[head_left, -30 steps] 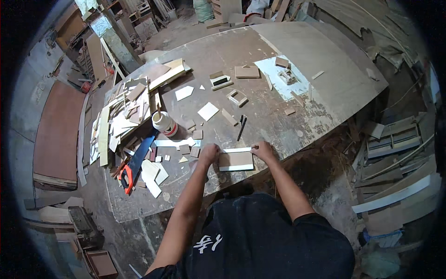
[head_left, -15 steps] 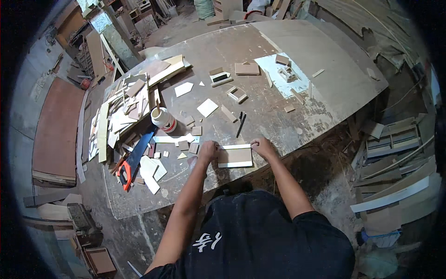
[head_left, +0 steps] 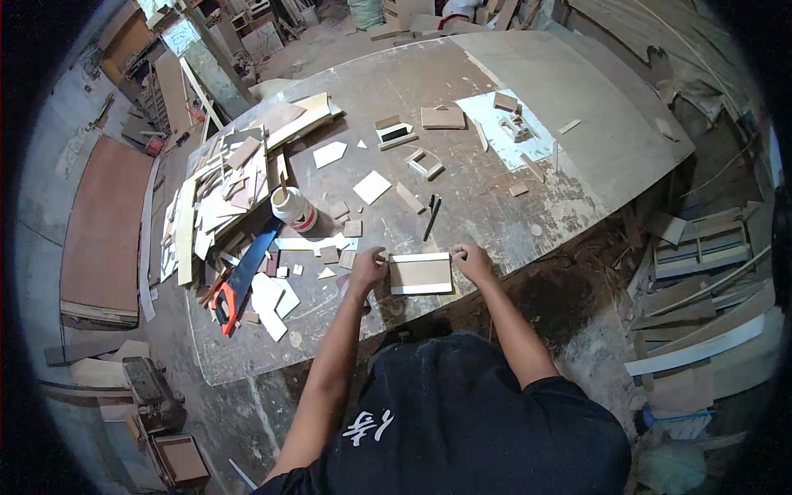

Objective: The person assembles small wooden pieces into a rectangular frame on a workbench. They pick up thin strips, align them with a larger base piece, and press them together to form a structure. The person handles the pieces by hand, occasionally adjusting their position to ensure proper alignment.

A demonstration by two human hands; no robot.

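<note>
A small brown rectangular wooden panel (head_left: 421, 274) lies near the front edge of the workbench, with pale strips along its far and near long edges. My left hand (head_left: 368, 269) is at its left end, fingers curled in at the far corner. At the opposite end my right hand (head_left: 473, 263) has its fingers bent against the far right corner. Both hands look closed on the ends of the panel, though the fingertips are small and partly hidden. Just beyond the panel lies a black pen (head_left: 431, 218).
On the left are a handsaw (head_left: 252, 262) with an orange handle, an open white glue bottle (head_left: 292, 209) and a heap of wood offcuts (head_left: 219, 202). Small wooden frames (head_left: 426, 165) and a pale sheet (head_left: 495, 124) lie farther back on the workbench (head_left: 528, 239).
The hands stay at the two ends of the panel, with fingers slightly shifted and the right hand a little looser. The whole view has moved slightly.
</note>
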